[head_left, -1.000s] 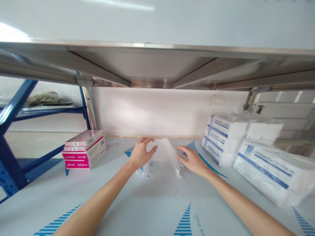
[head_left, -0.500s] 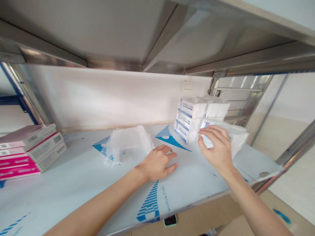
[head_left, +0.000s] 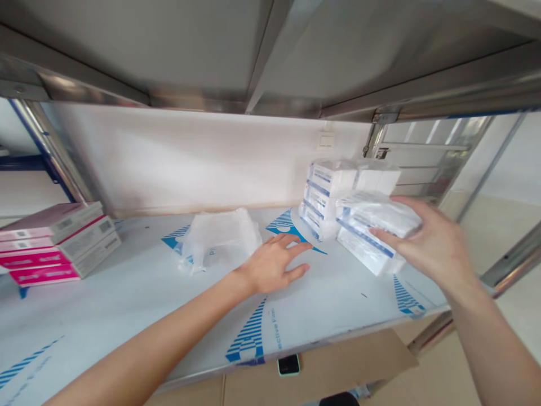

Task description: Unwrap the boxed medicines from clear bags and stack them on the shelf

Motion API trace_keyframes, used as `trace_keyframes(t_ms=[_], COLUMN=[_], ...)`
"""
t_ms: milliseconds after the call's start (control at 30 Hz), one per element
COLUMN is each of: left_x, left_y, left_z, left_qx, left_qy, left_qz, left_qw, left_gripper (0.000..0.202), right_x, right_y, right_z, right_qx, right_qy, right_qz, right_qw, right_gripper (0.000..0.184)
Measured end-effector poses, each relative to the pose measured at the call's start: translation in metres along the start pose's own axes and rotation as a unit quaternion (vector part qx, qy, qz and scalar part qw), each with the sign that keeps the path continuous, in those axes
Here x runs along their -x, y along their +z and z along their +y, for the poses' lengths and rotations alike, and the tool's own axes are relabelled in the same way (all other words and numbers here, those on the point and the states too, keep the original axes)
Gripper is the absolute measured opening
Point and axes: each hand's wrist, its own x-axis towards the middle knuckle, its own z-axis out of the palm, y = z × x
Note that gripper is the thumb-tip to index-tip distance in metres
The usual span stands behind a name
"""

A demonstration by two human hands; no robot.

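Note:
My right hand (head_left: pixel 435 242) wraps round the right end of a clear-wrapped pack of white and blue boxes (head_left: pixel 372 217), thumb on its front and fingers partly hidden behind. Beneath lies another white wrapped pack (head_left: pixel 359 251) on the shelf. Just left of these stands a stack of wrapped white boxes with blue stripes (head_left: pixel 323 197). My left hand (head_left: pixel 279 262) is open, fingers apart, palm down over the shelf, holding nothing. Beside it, to the left, lies a crumpled clear plastic wrapper (head_left: pixel 226 234).
Pink and white boxes (head_left: pixel 59 242) are piled at the shelf's left end. The film-covered metal shelf (head_left: pixel 169 316) has an upper shelf (head_left: pixel 190 51) close overhead and steel posts (head_left: pixel 519 254) at its sides. Below the front edge, a dark-screened device (head_left: pixel 288 365) rests on cardboard.
My right hand has gone from the near left side of the packs to the right end of the upper one and grips it there. My left hand has stayed nearly still; the view shifted slightly.

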Motion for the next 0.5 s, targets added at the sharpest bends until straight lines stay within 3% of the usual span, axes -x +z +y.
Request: trace_keyframes(t_ms=[133, 233, 367, 433, 500], left_x=[0.023, 0.051, 0.094, 0.112, 0.123], left_y=[-0.041, -0.067, -0.080, -0.080, -0.076], left_z=[-0.013, -0.034, -0.075, -0.096, -0.113], left_qx=[0.126, 0.196, 0.048, -0.020, -0.059], left_qy=[-0.032, -0.086, -0.148, -0.156, -0.176], left_qz=[0.070, 0.066, -0.034, -0.086, -0.105], left_qw=[0.989, 0.975, 0.987, 0.984, 0.977], left_gripper=[0.057, 0.082, 0.121, 0.124, 0.112], right_x=[0.003, -0.001, -0.008, -0.012, -0.017], right_y=[-0.006, 0.016, 0.067, 0.091, 0.112], right_z=[-0.044, -0.083, -0.130, -0.147, -0.160], right_qx=[-0.115, -0.259, -0.370, -0.388, -0.407], right_qy=[-0.056, -0.122, -0.200, -0.210, -0.212], right_qz=[-0.054, -0.179, -0.327, -0.376, -0.405], right_qw=[0.990, 0.941, 0.846, 0.815, 0.791], right_gripper=[0.066, 0.063, 0.066, 0.065, 0.064])
